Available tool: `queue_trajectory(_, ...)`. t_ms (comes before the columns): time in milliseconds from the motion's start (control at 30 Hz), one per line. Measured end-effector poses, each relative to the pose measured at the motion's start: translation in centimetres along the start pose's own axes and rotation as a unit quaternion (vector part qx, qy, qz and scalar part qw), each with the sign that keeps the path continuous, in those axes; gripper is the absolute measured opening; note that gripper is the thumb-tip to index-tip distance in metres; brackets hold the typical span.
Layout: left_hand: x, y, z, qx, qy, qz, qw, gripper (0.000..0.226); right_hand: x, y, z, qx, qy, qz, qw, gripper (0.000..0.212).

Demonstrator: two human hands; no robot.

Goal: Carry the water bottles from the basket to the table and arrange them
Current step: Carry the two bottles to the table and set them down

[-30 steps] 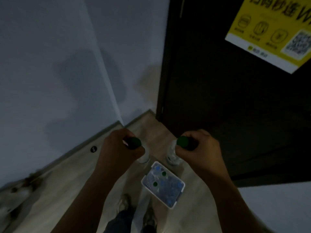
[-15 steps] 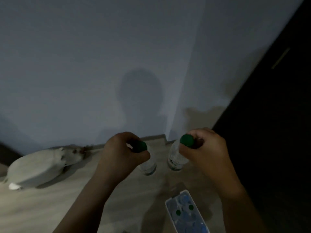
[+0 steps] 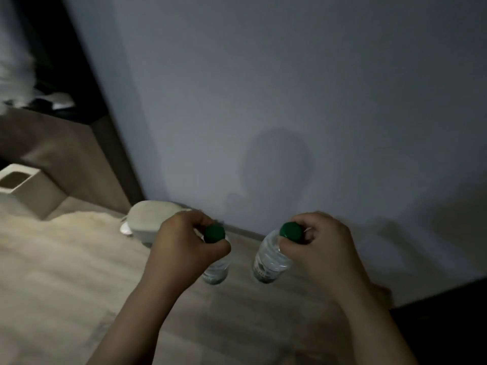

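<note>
The left hand (image 3: 184, 251) is curled round the neck of the left bottle (image 3: 217, 272), pinching it just under its green cap (image 3: 214, 233). The right hand (image 3: 324, 248) grips the right bottle (image 3: 268, 262) the same way, so both bottles hang slightly tilted above the wooden floor (image 3: 237, 325). They are near each other but apart. Neither basket nor table is in view, so the carry looks only part done. The likeliest slip comes from the grip itself: held so high, a full bottle can swing as the person walks and work loose through the fingers, or the two can knock together. The dim light (little shows clearly here) makes a misjudged step more likely. A pale rounded object (image 3: 150, 219) sits on the floor against the grey wall (image 3: 290, 88), just beyond the left hand, and a pale fluffy rug (image 3: 60, 254) spreads to the left, where a foot could catch. Farther left stand a white square bin (image 3: 23, 191) and a dark door frame (image 3: 105, 133). A dark mass (image 3: 448, 330) fills the lower right; what it is cannot be told.
</note>
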State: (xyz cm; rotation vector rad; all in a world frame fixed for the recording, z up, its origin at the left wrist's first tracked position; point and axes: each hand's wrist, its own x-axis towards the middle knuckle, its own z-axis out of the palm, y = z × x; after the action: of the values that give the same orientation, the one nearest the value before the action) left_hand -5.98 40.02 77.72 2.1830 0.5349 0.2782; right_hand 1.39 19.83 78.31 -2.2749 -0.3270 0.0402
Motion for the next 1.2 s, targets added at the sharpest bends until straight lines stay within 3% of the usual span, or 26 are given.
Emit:
queue_trajectory(333, -1.6, -4.7, -5.6, 0.0, 0.164, -0.155, 0.974, 0.021, 6.1, -6.2, 8.4, 0.006, -0.177, -0.168, 0.97, 0.017)
queue_trajectory(667, -6.1, -5.3, -7.1, 0.01, 0.352, -0.297, 0.888, 0.027, 8.6, -11.8, 14.7, 0.018, -0.349, -0.326, 0.878, 0.018)
queue_trajectory(1000, -12.1, -7.9, -9.6, 0.007, 0.447, -0.386, 0.807, 0.022, 4.6, -16.8, 20.3, 0.048, -0.458, -0.373, 0.806, 0.018)
queue_trajectory(1200, -15.4, -10.9, -13.3, -0.01, 0.474, -0.395, 0.787, 0.023, 0.6, -20.4, 24.4, 0.047, -0.486, -0.39, 0.781, 0.016)
